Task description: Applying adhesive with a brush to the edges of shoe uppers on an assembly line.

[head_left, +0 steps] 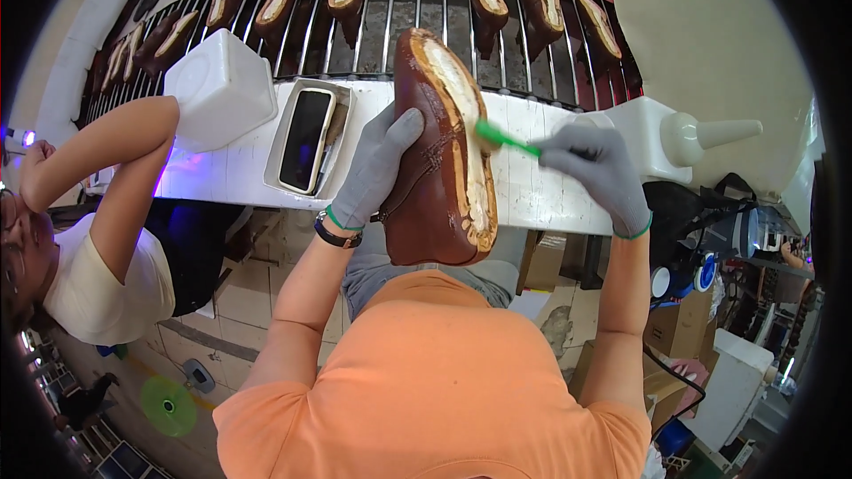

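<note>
A brown boot upper (pixel 415 217), with a zipper along its side, is held up in front of me with its pale, tan-rimmed underside turned to the right. My left hand (pixel 377 160), in a grey glove, grips it by the side with the thumb over the leather. In my gloved right hand (pixel 590 164) is a green-handled brush (pixel 508 138). The brush's head meets the middle of the boot's underside. The bristles are mostly hidden.
Beyond the white bench (pixel 524 186) runs a rack of metal bars (pixel 390 13) carrying several similar boots. A white container (pixel 217 80) and a tray with a phone (pixel 307 140) stand left; a white spouted bottle (pixel 652 133) lies right. Another person (pixel 115 275) sits at left.
</note>
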### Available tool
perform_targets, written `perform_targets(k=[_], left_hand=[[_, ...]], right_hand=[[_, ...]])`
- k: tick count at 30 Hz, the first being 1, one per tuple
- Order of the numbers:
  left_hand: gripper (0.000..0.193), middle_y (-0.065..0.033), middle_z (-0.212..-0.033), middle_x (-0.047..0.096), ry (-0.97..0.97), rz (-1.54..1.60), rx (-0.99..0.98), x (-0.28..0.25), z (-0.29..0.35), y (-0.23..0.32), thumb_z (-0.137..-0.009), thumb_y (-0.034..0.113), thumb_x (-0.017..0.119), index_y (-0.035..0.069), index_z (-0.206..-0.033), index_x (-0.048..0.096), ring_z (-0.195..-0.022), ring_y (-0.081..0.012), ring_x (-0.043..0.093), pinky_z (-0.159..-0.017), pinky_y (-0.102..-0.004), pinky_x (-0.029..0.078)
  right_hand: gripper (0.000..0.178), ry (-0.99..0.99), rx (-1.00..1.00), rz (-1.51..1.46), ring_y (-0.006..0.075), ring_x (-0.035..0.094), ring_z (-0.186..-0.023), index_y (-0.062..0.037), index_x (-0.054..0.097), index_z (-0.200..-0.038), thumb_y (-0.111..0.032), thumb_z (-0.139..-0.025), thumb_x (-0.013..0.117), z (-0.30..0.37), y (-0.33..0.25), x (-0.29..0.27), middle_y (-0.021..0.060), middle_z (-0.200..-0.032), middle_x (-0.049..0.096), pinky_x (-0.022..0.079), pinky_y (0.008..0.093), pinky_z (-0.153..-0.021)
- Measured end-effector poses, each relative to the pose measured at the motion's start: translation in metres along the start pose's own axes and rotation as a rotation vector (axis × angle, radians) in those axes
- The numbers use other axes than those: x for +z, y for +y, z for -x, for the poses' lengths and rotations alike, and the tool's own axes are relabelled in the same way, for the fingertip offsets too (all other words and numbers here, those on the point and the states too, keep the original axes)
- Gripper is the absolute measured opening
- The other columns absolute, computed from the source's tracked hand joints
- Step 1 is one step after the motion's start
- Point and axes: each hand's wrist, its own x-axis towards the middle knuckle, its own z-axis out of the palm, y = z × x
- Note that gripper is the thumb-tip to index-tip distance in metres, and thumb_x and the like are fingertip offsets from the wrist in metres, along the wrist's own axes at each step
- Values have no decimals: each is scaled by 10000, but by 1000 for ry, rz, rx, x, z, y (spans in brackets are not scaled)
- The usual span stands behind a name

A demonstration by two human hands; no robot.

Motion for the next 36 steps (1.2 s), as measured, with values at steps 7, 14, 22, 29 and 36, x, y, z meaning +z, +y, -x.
perform_targets(k=[7,14,22,29,36], left_hand=[[547,-90,-1187,624,127,-102,72,-11,-6,0,-1001,419,539,-40,-1298,534,-1055,-127,583,-939,-286,465],[564,-88,-1182,630,100,-163,68,-8,-3,-5,-994,431,556,-45,-1297,540,-1054,-122,581,-945,-281,457],[550,-92,-1210,630,84,10,-108,-10,-6,-8,-1009,418,527,-40,-1314,534,-1066,-140,604,-965,-287,472],[573,-98,-1206,636,13,138,-282,-4,-6,-11,-1004,449,528,-46,-1293,558,-1030,-127,624,-920,-263,508],[556,-117,-1270,614,-70,290,-620,2,-9,-19,-1018,435,501,-20,-1337,539,-1094,-141,605,-984,-279,478]], right_hand=[[162,-202,-130,-49,41,501,-617,-42,783,-986,-92,-836,750,10,-6,4,-1,-723,677,382,235,-559],[175,-15,-247,90,64,563,-682,6,768,-979,-66,-821,751,-14,-14,10,30,-730,660,430,247,-619],[169,-332,-252,29,87,539,-644,-23,777,-938,-87,-785,806,-8,-9,-8,32,-730,673,405,258,-591],[172,-420,-301,-5,98,580,-667,-18,775,-935,-78,-777,808,-15,-14,-12,50,-740,687,435,259,-613],[185,-538,-322,5,103,605,-669,-8,772,-926,-73,-760,821,-30,-22,-15,56,-737,695,453,255,-617]])
